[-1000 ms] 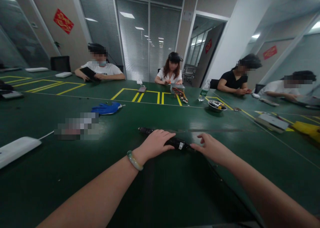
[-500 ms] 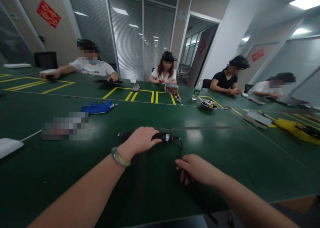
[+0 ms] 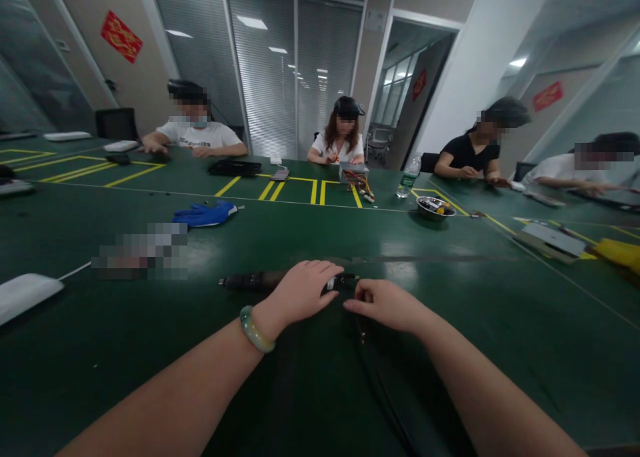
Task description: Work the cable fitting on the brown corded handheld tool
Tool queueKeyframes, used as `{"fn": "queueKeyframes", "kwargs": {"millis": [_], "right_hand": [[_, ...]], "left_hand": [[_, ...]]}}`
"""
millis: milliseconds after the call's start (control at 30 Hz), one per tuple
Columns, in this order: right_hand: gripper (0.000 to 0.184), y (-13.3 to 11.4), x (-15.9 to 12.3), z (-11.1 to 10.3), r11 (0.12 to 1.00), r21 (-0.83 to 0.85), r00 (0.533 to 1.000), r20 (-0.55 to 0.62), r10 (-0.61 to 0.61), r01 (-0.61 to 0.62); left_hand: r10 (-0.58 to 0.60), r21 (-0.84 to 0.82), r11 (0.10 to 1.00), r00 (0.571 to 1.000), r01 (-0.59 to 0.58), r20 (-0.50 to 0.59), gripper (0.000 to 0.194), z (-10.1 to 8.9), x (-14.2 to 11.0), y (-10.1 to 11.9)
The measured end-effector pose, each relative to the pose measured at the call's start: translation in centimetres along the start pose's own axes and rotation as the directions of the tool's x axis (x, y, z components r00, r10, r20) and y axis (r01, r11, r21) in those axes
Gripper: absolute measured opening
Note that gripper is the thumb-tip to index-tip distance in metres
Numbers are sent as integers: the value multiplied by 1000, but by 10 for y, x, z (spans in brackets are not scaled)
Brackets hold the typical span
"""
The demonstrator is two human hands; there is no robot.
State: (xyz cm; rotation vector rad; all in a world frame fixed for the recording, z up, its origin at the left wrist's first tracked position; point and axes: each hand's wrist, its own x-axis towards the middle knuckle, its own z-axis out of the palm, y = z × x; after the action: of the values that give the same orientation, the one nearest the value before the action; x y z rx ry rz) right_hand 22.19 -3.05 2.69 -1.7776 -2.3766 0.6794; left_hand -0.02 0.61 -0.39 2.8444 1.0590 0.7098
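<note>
- left hand [image 3: 304, 291]: palm over the barrel, fingers wrapped on top, holding
- black cylindrical corded electric screwdriver [image 3: 253, 282]: just ahead of both hands, long axis crosswise, tip out left of left hand
- right hand [image 3: 385, 305]: fingers narrowly curled just beside the tail end, nearer the tail; contact can't be told
- thin black cord [image 3: 381, 390]: runs from the tail back toward the body, below right hand
- blue work glove [image 3: 204, 213]: farther out, ahead of left hand
- steel bowl [image 3: 433, 208]: farther out, ahead of right hand

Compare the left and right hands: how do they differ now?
The left hand lies over the black electric screwdriver; the right hand sits beside its corded end, not clearly touching it. A pale green bangle circles the left wrist; the right wrist is bare. Both hands are ungloved.
</note>
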Motion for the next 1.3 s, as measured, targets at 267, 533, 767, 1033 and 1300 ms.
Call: {"fn": "queueKeyframes", "kwargs": {"millis": [267, 533, 767, 1033, 1300], "right_hand": [[30, 2, -17, 2, 993, -2, 982, 148, -119, 121], [13, 12, -8, 6, 853, 515, 939, 247, -239, 82], [25, 22, -2, 10, 728, 685, 913, 274, -303, 37], [43, 37, 13, 21, 558, 818, 953, 263, -150, -138], [14, 17, 8, 21, 782, 602, 986, 59, 158, -162]], "left_hand": [[-40, 41, 998, 994, 36, 101, 28, -3, 4, 8], [-45, 108, 994, 988, 29, 150, 19, -7, 4, 18], [-82, 106, 992, 988, 69, 127, 16, -5, 2, 20], [-42, 10, 999, 993, 41, 106, 13, -2, 3, 14], [-21, -43, 999, 997, 24, 79, 11, 2, 4, 10]]}}
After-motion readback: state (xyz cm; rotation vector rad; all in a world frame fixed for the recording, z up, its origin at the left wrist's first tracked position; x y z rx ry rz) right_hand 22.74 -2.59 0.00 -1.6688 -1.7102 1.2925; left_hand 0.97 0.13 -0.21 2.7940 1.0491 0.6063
